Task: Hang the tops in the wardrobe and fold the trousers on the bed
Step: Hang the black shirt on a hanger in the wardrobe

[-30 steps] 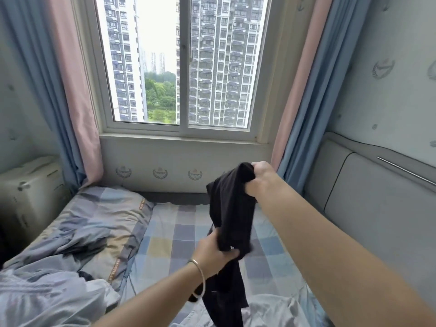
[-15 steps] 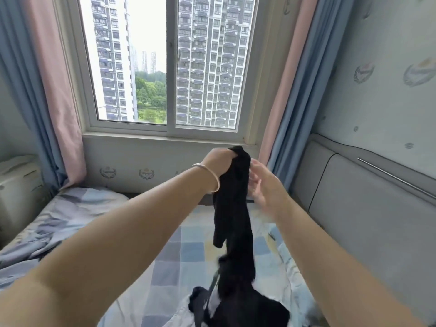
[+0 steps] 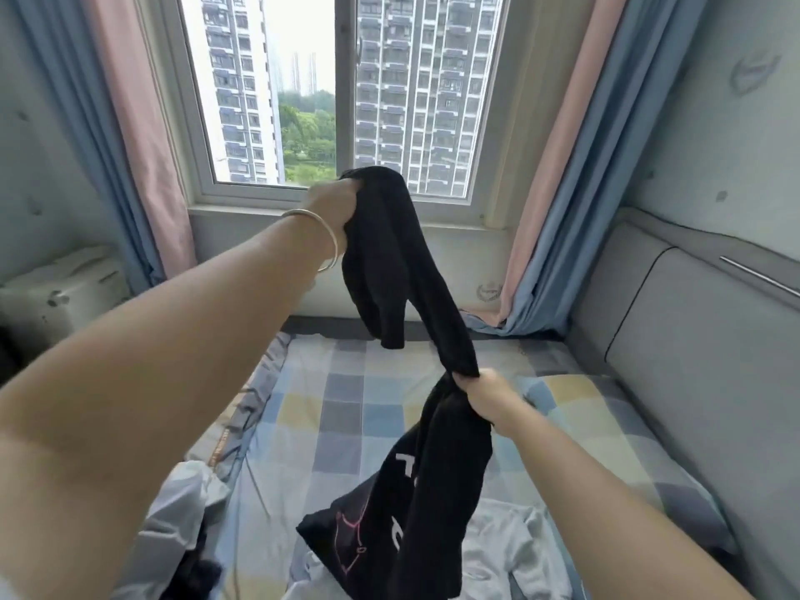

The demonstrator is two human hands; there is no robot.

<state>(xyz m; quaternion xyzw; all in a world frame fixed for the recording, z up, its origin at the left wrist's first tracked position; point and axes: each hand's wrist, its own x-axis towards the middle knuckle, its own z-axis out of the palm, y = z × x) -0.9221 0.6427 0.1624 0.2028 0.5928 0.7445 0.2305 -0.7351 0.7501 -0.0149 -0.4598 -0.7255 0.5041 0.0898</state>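
Observation:
A black garment (image 3: 389, 270) with white and pink print near its lower end hangs in the air above the bed (image 3: 562, 426). My left hand (image 3: 333, 205), with a bangle on its wrist, grips the top end of it high in front of the window. My right hand (image 3: 489, 396) grips a bunched part of it lower down and to the right. A short loose end dangles below the left hand. The printed lower part drapes down onto a pale garment (image 3: 506, 552) that lies on the checked sheet.
A window (image 3: 342, 93) with pink and blue curtains faces me. A grey padded headboard (image 3: 701, 339) runs along the right. A white box (image 3: 56, 288) stands at the left. A crumpled quilt (image 3: 182, 500) and dark clothes (image 3: 195, 573) lie at the lower left.
My left hand has kept the top end raised. My right hand let go near the top, slid down the black garment and now grips it lower, pulling it out to the right.

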